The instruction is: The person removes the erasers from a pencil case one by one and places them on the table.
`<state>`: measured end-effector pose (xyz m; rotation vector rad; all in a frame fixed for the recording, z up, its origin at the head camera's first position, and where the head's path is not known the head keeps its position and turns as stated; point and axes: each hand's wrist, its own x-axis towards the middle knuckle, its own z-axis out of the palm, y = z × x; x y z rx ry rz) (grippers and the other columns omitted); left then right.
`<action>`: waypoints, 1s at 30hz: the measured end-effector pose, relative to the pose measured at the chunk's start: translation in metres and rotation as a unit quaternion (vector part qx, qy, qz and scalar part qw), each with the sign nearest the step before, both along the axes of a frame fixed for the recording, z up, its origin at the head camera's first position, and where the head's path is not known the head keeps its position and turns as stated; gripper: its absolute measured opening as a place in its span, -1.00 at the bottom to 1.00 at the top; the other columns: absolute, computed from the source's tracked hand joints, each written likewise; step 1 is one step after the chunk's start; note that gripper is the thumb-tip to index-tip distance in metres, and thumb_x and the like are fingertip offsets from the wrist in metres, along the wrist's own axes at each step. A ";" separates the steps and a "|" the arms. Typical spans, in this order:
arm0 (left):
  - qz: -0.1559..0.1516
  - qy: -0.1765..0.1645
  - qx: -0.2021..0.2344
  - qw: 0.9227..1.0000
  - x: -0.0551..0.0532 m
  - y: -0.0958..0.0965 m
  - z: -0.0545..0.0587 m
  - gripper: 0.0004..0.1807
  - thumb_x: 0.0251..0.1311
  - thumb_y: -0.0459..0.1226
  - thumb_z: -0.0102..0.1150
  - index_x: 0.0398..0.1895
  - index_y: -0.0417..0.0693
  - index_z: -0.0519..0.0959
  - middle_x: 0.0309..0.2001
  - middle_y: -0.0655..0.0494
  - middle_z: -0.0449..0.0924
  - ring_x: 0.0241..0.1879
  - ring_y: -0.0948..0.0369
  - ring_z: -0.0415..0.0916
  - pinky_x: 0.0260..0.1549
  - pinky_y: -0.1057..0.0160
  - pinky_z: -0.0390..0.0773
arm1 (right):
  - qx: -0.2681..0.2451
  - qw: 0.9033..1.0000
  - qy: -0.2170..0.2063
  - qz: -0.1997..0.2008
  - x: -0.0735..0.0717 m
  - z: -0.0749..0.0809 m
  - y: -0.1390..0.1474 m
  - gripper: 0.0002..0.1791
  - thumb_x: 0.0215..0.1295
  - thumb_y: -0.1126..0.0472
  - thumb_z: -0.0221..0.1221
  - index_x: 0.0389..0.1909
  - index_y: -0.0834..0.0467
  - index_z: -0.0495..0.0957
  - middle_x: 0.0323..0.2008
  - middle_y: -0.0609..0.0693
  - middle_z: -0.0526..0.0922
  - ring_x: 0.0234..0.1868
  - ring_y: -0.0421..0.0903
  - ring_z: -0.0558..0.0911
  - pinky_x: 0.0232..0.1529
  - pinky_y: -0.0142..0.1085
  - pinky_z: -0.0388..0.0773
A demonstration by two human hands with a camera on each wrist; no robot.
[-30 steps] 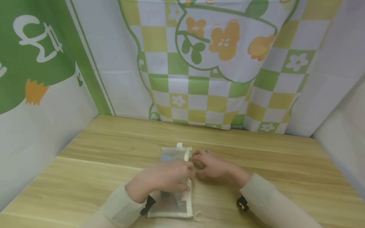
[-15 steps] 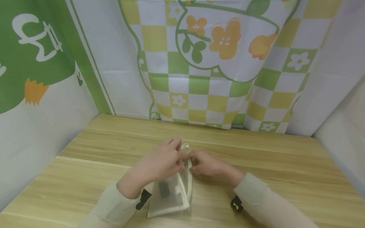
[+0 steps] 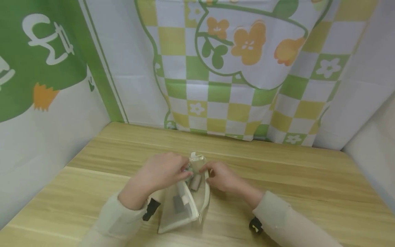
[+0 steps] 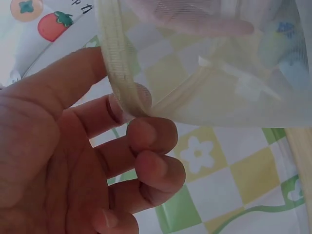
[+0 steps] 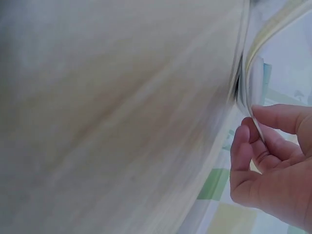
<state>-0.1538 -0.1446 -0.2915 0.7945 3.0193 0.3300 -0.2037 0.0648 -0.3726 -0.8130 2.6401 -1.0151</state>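
Note:
A translucent mesh zipper pouch point(image 3: 172, 219) with cream trim lies on the table, its zipped side spread apart. My left hand point(image 3: 160, 171) grips one edge of the opening; in the left wrist view its thumb and fingers meet at the cream zipper tape point(image 4: 116, 53). On the opposite edge, my right hand point(image 3: 223, 176) pinches the tape between thumb and fingers, as the right wrist view also shows. Inside the mouth is a brownish cylinder point(image 3: 195, 182). Through the mesh show a dark block point(image 3: 178, 203) and, in the left wrist view, a pale blue-green item point(image 4: 282, 46).
The wooden table point(image 3: 277, 171) extends around the pouch. A patterned curtain point(image 3: 222, 103) hangs behind the table's far edge, and white cloth point(image 3: 61, 133) closes off the left side. Black straps point(image 3: 151, 209) show at both wrists.
The pouch's opening has been spread apart, exposing its contents. My left hand has moved left, drawing one edge with it. My right hand has taken hold of the other edge.

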 end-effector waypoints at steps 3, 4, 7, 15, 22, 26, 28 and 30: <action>0.004 0.000 0.003 1.000 -0.002 -0.003 0.001 -0.73 0.19 -0.23 0.20 -0.61 0.06 0.39 -0.66 0.26 0.28 -0.63 0.33 0.21 -0.65 0.38 0.22 | -0.003 1.000 -0.009 -0.010 0.001 0.002 -0.002 -0.60 0.10 0.51 0.20 0.01 0.27 0.62 -0.06 0.15 0.65 -0.23 -0.07 0.61 -0.29 -0.35 0.58; 0.004 -0.001 0.005 1.000 -0.003 -0.004 0.001 -0.75 0.16 -0.27 0.19 -0.62 0.06 0.38 -0.66 0.26 0.27 -0.64 0.33 0.20 -0.65 0.38 0.20 | -0.003 1.000 -0.009 -0.013 0.001 0.003 -0.002 -0.59 0.10 0.52 0.19 0.01 0.26 0.62 -0.05 0.15 0.65 -0.22 -0.06 0.61 -0.29 -0.36 0.59; 0.003 -0.003 0.011 1.000 -0.004 -0.009 0.003 -0.81 0.07 -0.32 0.15 -0.62 0.07 0.41 -0.66 0.26 0.30 -0.64 0.33 0.21 -0.64 0.37 0.21 | -0.007 1.000 -0.008 -0.020 0.002 0.005 -0.003 -0.59 0.08 0.54 0.17 0.00 0.27 0.63 -0.06 0.16 0.66 -0.22 -0.05 0.62 -0.31 -0.36 0.59; -0.023 -0.058 0.051 0.997 -0.007 -0.026 0.010 -0.89 -0.01 -0.36 0.17 -0.55 0.03 0.47 -0.57 0.22 0.43 -0.56 0.30 0.31 -0.53 0.33 0.36 | -0.016 0.999 -0.027 -0.029 0.008 0.012 -0.003 -0.60 0.10 0.56 0.16 -0.01 0.28 0.62 -0.15 0.14 0.65 -0.25 -0.08 0.61 -0.34 -0.36 0.60; -0.036 -0.080 0.070 0.994 -0.012 -0.037 0.008 -0.87 -0.02 -0.36 0.19 -0.56 0.04 0.46 -0.62 0.24 0.36 -0.59 0.32 0.27 -0.55 0.35 0.33 | -0.007 1.000 -0.022 -0.011 0.010 0.015 -0.001 -0.60 0.12 0.55 0.16 0.02 0.29 0.61 -0.23 0.10 0.63 -0.25 -0.09 0.59 -0.31 -0.36 0.59; -0.038 -0.080 0.063 0.994 -0.013 -0.038 0.008 -0.86 -0.04 -0.34 0.20 -0.57 0.06 0.45 -0.63 0.26 0.37 -0.59 0.32 0.29 -0.55 0.35 0.34 | -0.002 1.000 -0.010 0.008 0.011 0.016 0.001 -0.60 0.11 0.54 0.15 0.02 0.33 0.60 -0.33 0.07 0.60 -0.28 -0.10 0.58 -0.30 -0.39 0.55; -0.039 -0.081 0.061 0.994 -0.013 -0.038 0.008 -0.86 -0.05 -0.34 0.21 -0.57 0.06 0.45 -0.63 0.26 0.37 -0.59 0.33 0.29 -0.55 0.35 0.34 | -0.003 1.000 -0.006 0.014 0.011 0.016 0.002 -0.60 0.10 0.54 0.15 0.02 0.34 0.60 -0.35 0.06 0.59 -0.30 -0.10 0.57 -0.30 -0.39 0.54; -0.039 -0.082 0.060 0.994 -0.013 -0.038 0.008 -0.86 -0.06 -0.33 0.22 -0.56 0.07 0.45 -0.64 0.27 0.37 -0.60 0.33 0.28 -0.55 0.35 0.33 | -0.007 1.000 -0.004 0.017 0.010 0.016 0.003 -0.60 0.10 0.53 0.16 0.02 0.35 0.60 -0.35 0.06 0.59 -0.30 -0.11 0.56 -0.29 -0.38 0.53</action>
